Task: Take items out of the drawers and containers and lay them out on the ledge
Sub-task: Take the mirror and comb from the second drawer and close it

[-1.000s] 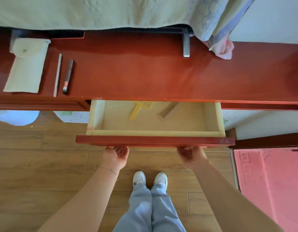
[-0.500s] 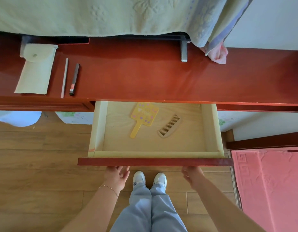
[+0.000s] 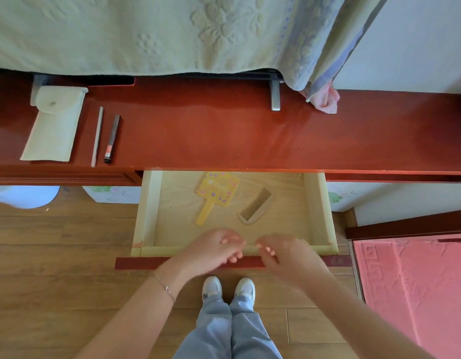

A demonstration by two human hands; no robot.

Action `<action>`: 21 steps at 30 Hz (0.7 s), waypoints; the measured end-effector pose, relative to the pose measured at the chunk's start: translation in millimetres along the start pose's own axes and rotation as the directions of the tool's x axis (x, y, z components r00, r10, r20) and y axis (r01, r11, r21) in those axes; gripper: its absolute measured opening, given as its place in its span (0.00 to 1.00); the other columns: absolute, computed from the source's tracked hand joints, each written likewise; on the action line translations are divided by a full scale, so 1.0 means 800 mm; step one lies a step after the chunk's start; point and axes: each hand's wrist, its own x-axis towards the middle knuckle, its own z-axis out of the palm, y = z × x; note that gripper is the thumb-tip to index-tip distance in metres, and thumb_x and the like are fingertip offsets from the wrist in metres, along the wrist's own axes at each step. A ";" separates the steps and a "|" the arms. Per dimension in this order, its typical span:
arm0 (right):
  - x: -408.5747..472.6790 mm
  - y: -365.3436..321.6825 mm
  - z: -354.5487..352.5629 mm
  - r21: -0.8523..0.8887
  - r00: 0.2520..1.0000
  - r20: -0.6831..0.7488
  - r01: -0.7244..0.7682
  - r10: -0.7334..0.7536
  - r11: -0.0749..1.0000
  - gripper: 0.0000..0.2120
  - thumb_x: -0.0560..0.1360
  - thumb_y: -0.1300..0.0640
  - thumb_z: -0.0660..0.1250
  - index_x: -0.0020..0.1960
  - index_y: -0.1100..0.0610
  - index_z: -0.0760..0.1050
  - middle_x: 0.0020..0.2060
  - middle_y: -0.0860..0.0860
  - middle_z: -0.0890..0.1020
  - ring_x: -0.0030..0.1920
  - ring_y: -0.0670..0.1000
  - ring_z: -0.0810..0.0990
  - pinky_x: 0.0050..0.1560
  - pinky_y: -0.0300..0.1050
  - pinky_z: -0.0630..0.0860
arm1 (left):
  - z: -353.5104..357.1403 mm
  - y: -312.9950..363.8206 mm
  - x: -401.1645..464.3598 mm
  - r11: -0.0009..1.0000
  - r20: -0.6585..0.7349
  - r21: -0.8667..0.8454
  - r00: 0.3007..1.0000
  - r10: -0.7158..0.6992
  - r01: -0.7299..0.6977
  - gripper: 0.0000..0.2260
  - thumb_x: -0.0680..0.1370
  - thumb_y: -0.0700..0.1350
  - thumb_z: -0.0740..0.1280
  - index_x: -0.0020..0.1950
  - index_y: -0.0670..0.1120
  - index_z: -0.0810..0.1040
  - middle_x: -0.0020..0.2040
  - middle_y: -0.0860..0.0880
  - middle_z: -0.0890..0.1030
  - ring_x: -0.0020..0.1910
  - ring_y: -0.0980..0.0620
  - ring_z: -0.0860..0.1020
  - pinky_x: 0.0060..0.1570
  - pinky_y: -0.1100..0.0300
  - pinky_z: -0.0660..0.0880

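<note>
The pale wooden drawer [image 3: 149, 211] stands pulled out under the red ledge [image 3: 224, 136]. Inside it lie a yellow hand mirror [image 3: 216, 194] with stickers and a brown comb [image 3: 255, 209] to its right. My left hand [image 3: 213, 248] and my right hand [image 3: 286, 252] hover side by side over the drawer's front edge, fingers loosely bent, holding nothing. Both hands are blurred by motion. On the ledge's left end lie a cream pouch [image 3: 53, 125], a grey stick [image 3: 97, 137] and a dark pen [image 3: 111, 138].
A pale green bedspread [image 3: 172, 32] hangs over the back of the ledge, with a pink cloth [image 3: 326, 99] and a metal bracket [image 3: 275, 95] below it. A pink mat [image 3: 415, 294] covers the floor at right. My feet [image 3: 228, 288] stand on wooden floor below the drawer.
The drawer slid further out, baring the mirror and comb. Both hands left the underside of the drawer front and rose over its front edge, moving closer together.
</note>
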 end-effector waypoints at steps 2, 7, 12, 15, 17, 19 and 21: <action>0.034 0.014 -0.004 0.020 0.990 -0.113 -0.087 0.089 0.996 0.13 0.78 0.51 0.58 0.60 0.51 0.74 0.53 0.49 0.80 0.51 0.53 0.78 0.49 0.45 0.74 | -0.021 -0.004 0.029 0.994 -0.252 0.107 0.968 -0.008 0.036 0.12 0.79 0.53 0.59 0.56 0.49 0.76 0.47 0.55 0.81 0.45 0.57 0.78 0.45 0.62 0.74; 0.121 0.048 0.012 -0.062 0.944 -0.031 -0.329 0.328 0.942 0.36 0.72 0.40 0.65 0.73 0.51 0.54 0.70 0.55 0.63 0.67 0.58 0.63 0.65 0.50 0.65 | -0.050 -0.046 0.097 0.917 -0.520 0.280 0.848 -0.103 0.283 0.18 0.76 0.52 0.64 0.61 0.43 0.71 0.57 0.45 0.75 0.51 0.45 0.76 0.49 0.55 0.71; 0.156 0.063 0.028 0.027 0.836 -0.114 -0.537 0.536 0.843 0.40 0.70 0.40 0.67 0.72 0.59 0.56 0.67 0.57 0.64 0.66 0.59 0.65 0.63 0.50 0.66 | -0.046 -0.081 0.120 0.882 -0.537 0.245 0.814 -0.223 0.403 0.20 0.75 0.53 0.65 0.59 0.41 0.69 0.56 0.43 0.73 0.53 0.43 0.75 0.50 0.54 0.71; 0.166 0.064 0.029 0.212 0.741 -0.063 -0.645 0.669 0.734 0.35 0.73 0.43 0.66 0.69 0.64 0.59 0.64 0.59 0.68 0.62 0.61 0.71 0.57 0.51 0.71 | -0.041 -0.087 0.125 0.891 -0.545 0.197 0.801 -0.248 0.409 0.18 0.75 0.52 0.65 0.58 0.41 0.69 0.54 0.43 0.73 0.51 0.42 0.75 0.48 0.52 0.72; 0.171 0.064 0.030 0.271 0.703 -0.030 -0.679 0.711 0.682 0.33 0.73 0.45 0.66 0.68 0.63 0.60 0.64 0.59 0.69 0.61 0.60 0.73 0.51 0.50 0.72 | -0.040 -0.087 0.128 0.888 -0.555 0.201 0.795 -0.246 0.415 0.16 0.76 0.51 0.64 0.57 0.41 0.70 0.54 0.43 0.74 0.50 0.43 0.76 0.46 0.53 0.72; 0.176 0.063 0.034 0.279 0.686 -0.015 -0.696 0.727 0.662 0.32 0.73 0.46 0.67 0.68 0.63 0.60 0.64 0.58 0.70 0.61 0.60 0.74 0.51 0.50 0.73 | -0.042 -0.087 0.132 0.876 -0.559 0.229 0.794 -0.239 0.425 0.14 0.77 0.49 0.64 0.57 0.41 0.69 0.53 0.44 0.74 0.49 0.43 0.76 0.41 0.55 0.70; 0.180 0.063 0.038 0.286 0.663 -0.004 -0.716 0.748 0.636 0.32 0.73 0.47 0.67 0.68 0.64 0.60 0.64 0.59 0.70 0.61 0.61 0.74 0.52 0.51 0.73 | -0.043 -0.088 0.134 0.871 -0.557 0.246 0.797 -0.232 0.425 0.12 0.78 0.47 0.63 0.56 0.41 0.70 0.53 0.43 0.75 0.48 0.44 0.77 0.40 0.55 0.70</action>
